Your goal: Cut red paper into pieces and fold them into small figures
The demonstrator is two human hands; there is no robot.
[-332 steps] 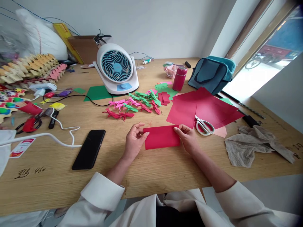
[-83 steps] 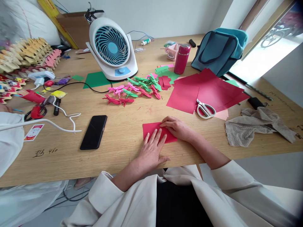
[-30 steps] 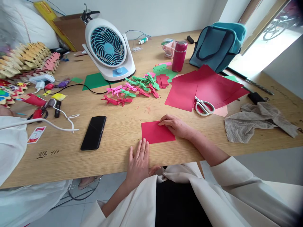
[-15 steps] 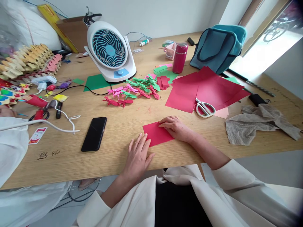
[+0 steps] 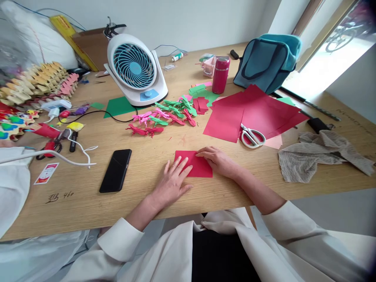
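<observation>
Red paper (image 5: 202,169): flat on the table (image 5: 164,215), near edge side, between phone (image 5: 115,170) at left and scissors (image 5: 246,130) at far right.
Left hand (image 5: 173,180): palm down, fingers spread apart and nothing clamped; fingertips rest on the paper's left part, thumb pointing right, beside its near edge.
Left forearm: reaches in from near left, slanting far and right; pale cuff (image 5: 120,239) below the elbow.
Right hand (image 5: 219,159): bent fingers gathered together, tips touching the paper near its far edge; thumb hidden, cannot tell whether it pinches.
Right forearm: slants in from near right, toward far left.
Beyond both hands: folded paper figures (image 5: 158,120).
</observation>
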